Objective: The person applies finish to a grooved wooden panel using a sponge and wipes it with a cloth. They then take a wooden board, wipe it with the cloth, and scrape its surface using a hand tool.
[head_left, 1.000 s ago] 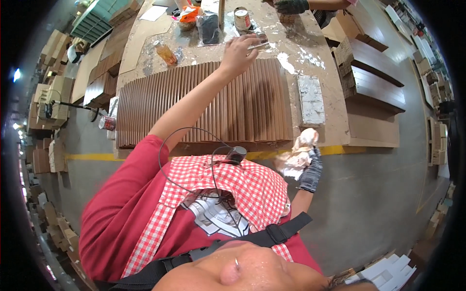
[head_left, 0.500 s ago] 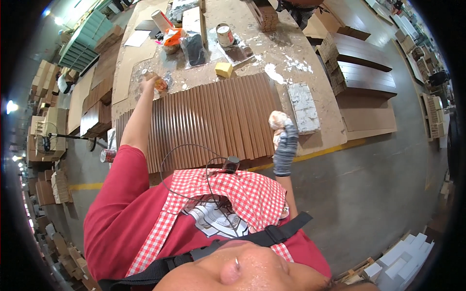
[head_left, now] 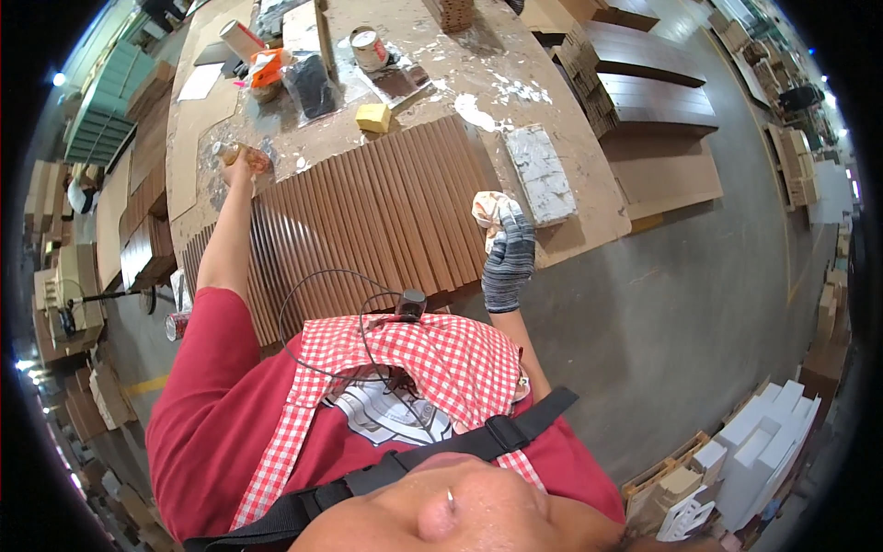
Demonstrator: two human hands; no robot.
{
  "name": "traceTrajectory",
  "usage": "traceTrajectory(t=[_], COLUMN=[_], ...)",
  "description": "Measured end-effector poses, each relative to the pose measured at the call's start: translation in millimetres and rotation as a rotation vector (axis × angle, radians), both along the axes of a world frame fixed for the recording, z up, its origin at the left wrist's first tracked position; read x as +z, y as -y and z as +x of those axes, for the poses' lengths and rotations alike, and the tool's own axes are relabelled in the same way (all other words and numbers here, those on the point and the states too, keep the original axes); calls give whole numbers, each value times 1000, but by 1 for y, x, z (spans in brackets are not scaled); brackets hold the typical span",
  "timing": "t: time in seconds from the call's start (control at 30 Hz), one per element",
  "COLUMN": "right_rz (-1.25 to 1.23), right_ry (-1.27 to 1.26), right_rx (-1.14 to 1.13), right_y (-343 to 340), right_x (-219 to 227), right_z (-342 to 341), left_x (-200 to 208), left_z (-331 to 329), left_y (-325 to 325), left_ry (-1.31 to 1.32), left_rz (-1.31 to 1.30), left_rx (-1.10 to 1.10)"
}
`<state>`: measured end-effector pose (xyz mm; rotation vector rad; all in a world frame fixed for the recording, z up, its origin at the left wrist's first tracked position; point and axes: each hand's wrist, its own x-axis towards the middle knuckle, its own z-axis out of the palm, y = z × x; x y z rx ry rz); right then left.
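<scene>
Bare and stretched far forward, my left hand (head_left: 239, 167) is closed around a clear bottle (head_left: 257, 160) with a pale top and orange-brown contents, at the far left of the strips. My right hand (head_left: 510, 253), in a grey striped knit glove, grips a crumpled whitish rag (head_left: 491, 210) with orange-brown stains. The rag is by the right end of a long row of brown wooden strips (head_left: 368, 207) lying side by side on the worktable (head_left: 441, 87). Just right of the rag sits a white, paint-crusted block (head_left: 539, 175).
Beyond the strips are a yellow sponge (head_left: 372, 118), a tin can (head_left: 369, 50), a dark item in a plastic bag (head_left: 310, 86) and an orange bag (head_left: 266, 67). Stacked brown boards (head_left: 658, 103) stand right of the table. A red can (head_left: 176, 325) is at the left edge.
The view has shifted, so the table sits further left and higher. My left hand stays at the bottle. The gloved hand still holds the rag, its back turned more into view.
</scene>
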<state>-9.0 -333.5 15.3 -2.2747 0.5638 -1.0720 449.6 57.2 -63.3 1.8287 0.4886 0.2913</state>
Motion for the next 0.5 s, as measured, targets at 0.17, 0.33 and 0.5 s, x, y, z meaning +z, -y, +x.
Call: traceTrajectory(t=[0.17, 0.33, 0.5], right_rz=[-17, 1, -49], right_ry=[0, 5, -18], right_rx=[1, 20, -25], right_y=[-1, -4, -2], right_x=[-5, -4, -4], right_z=[-3, -4, 1], left_x=[35, 98, 114], left_z=[1, -26, -71], left_y=[54, 172, 316], left_ry=[129, 211, 49], left_rz=[-135, -250, -142], left_rx=[-279, -633, -809])
